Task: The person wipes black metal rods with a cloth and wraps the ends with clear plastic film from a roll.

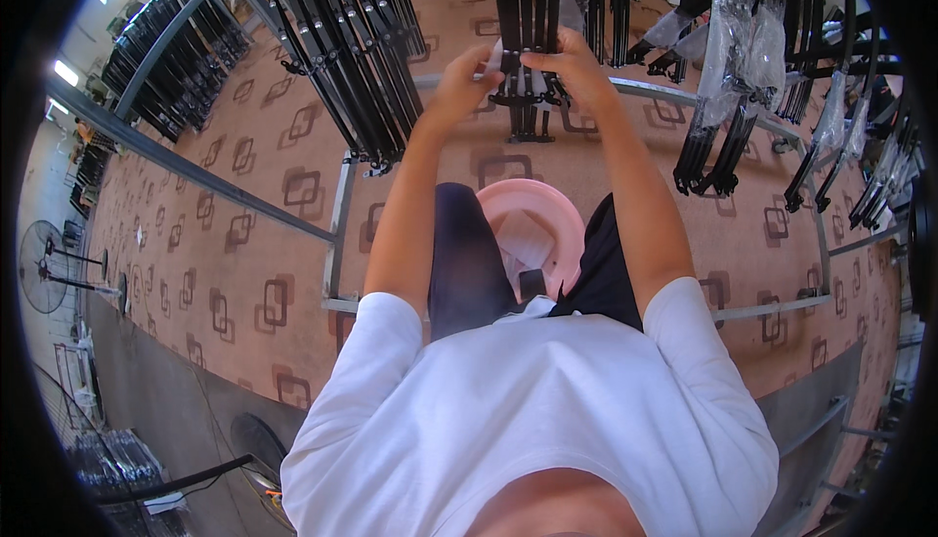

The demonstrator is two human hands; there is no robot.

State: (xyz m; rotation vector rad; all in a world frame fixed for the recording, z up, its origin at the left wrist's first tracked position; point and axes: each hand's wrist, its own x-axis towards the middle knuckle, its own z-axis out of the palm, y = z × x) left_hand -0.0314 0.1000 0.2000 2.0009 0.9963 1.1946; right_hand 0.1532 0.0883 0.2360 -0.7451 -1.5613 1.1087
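Note:
In front of me hangs an upright cluster of slim black metal tubes (pixel 528 4), with small black brackets near its lower end. My left hand (pixel 465 85) is closed at the cluster's left side, a strip of whitish plastic film (pixel 495 56) between its fingers and the tubes. On the other side my right hand (pixel 575 70) grips the tubes, thumb laid across their front and fingers partly hidden behind. Below, between my knees, sits a pink plastic basin (pixel 552 207) with pale, flat pieces inside, possibly film or bags.
More black tubes (pixel 357 58) hang at the left. At the right, black frame parts hang with clear plastic wrap (pixel 728 39) around them. A grey metal rack frame (pixel 337 234) runs around me over patterned carpet (pixel 244 307). A fan (pixel 44 265) stands far left.

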